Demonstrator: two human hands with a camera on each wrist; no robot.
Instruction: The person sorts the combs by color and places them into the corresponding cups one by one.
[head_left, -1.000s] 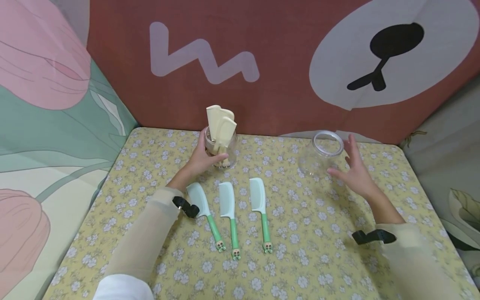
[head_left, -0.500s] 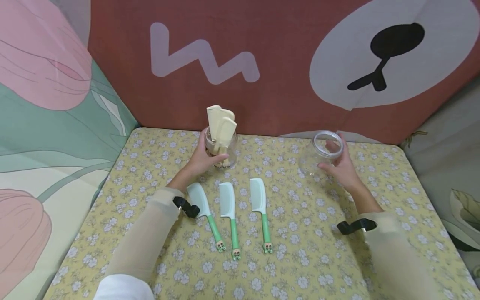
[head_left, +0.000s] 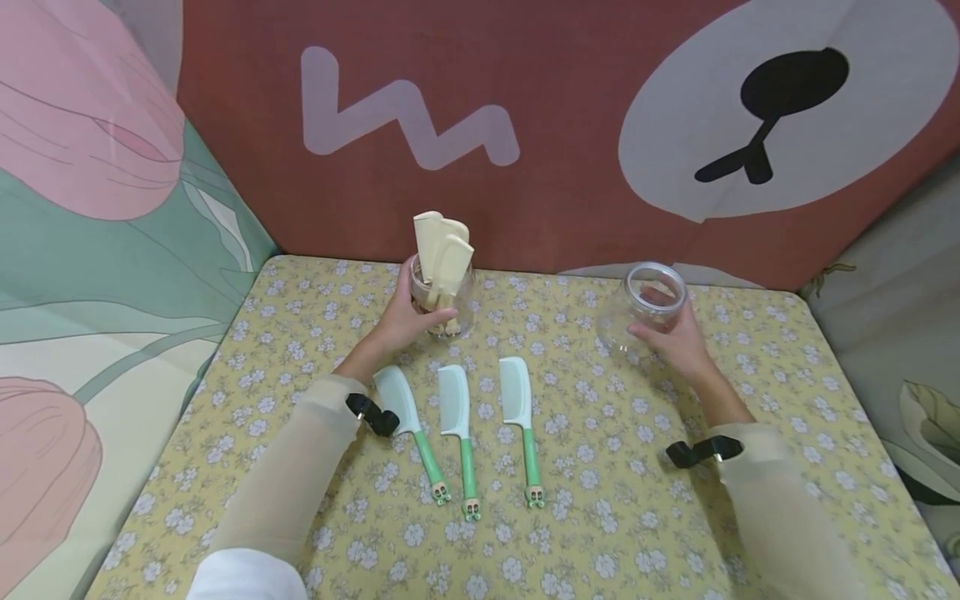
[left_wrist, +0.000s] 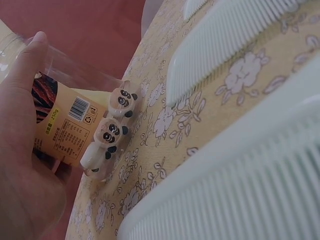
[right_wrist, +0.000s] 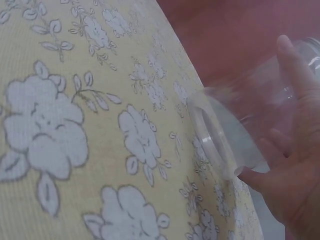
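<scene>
Forearms (head_left: 281, 475) stretched forward, the left hand (head_left: 403, 321) and right hand (head_left: 684, 343) grip well apart, thumbs (head_left: 437, 317) pointing inward.

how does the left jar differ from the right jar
Contents: the left jar holds cream panda-ended pieces that stick out of its mouth; the right jar looks empty.
Label: the left jar carries a printed label with a barcode; no label shows on the right jar.
Hold: the left grip holds the left jar, the right grip the right jar.
Shared: both are clear and open-topped.
</scene>
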